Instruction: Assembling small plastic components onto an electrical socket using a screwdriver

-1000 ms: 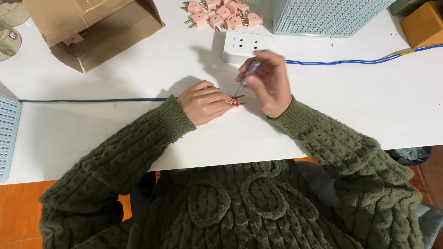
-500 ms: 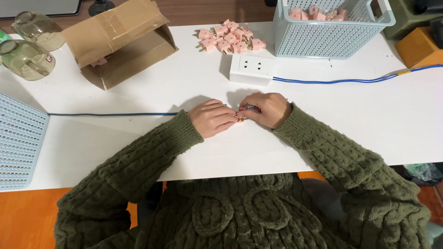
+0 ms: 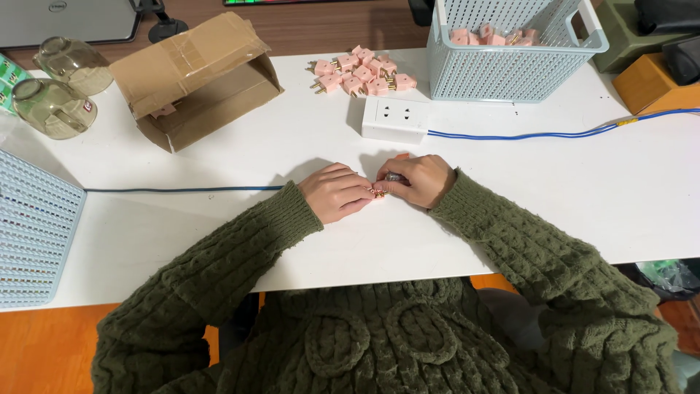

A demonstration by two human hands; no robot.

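Observation:
My left hand (image 3: 337, 192) and my right hand (image 3: 418, 179) rest together on the white table (image 3: 219, 241), fingertips meeting over a small pink plug (image 3: 379, 192) with brass pins. The left fingers pinch the plug. The right hand is curled around a small grey tool (image 3: 394, 176), mostly hidden, its tip at the plug. Both arms wear dark green knitted sleeves.
A white socket strip (image 3: 394, 119) with a blue cable (image 3: 554, 134) lies just beyond my hands. Behind it are a pile of pink plugs (image 3: 359, 73), a pale blue basket (image 3: 510, 69) holding more, an open cardboard box (image 3: 191, 80), two glass jars (image 3: 51, 102), and another basket (image 3: 33, 233) at left.
My right hand came down from a raised position to the table and closed against my left hand at the plug. The view tilted up, showing more of the table's far side.

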